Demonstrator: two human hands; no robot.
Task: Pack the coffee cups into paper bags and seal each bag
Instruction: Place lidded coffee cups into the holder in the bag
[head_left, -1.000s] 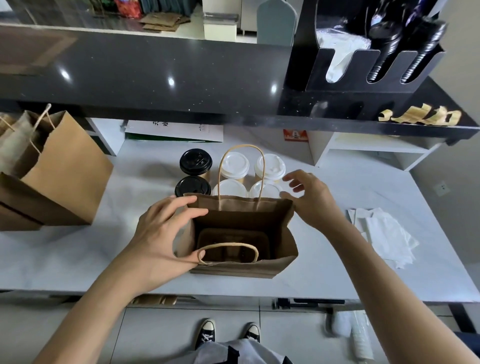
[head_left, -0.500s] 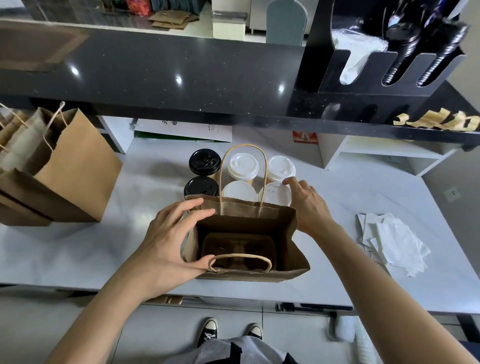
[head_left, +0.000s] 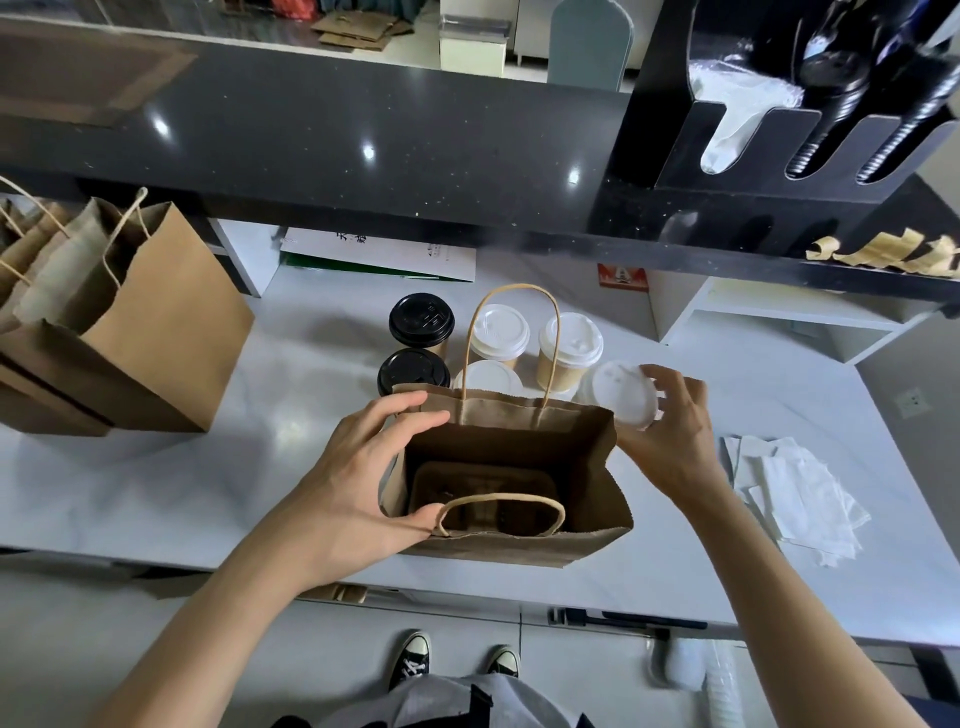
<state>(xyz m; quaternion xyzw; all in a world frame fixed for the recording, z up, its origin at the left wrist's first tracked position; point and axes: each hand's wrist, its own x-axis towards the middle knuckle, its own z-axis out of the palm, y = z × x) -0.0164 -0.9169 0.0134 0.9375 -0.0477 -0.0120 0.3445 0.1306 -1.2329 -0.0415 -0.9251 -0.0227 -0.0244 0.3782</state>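
Note:
An open brown paper bag (head_left: 597, 483) stands on the white table, a cardboard cup carrier (head_left: 483, 493) flat on its bottom. My left hand (head_left: 358, 478) grips the bag's left wall, thumb by the near handle. My right hand (head_left: 670, 421) holds a white-lidded cup (head_left: 621, 392), tilted and lifted beside the bag's right rim. Behind the bag stand two black-lidded cups (head_left: 422, 319) (head_left: 413, 370) and three white-lidded cups (head_left: 500, 331) (head_left: 570, 340) (head_left: 488, 376).
Several brown paper bags (head_left: 156, 332) stand at the left. White napkins (head_left: 800, 493) lie at the right. A dark counter shelf (head_left: 363, 145) overhangs the table's back, with a black lid and straw holder (head_left: 810, 104) on it.
My right hand took hold of the near right white-lidded cup and lifted it out of the group toward the bag's right side. The left hand stayed on the bag.

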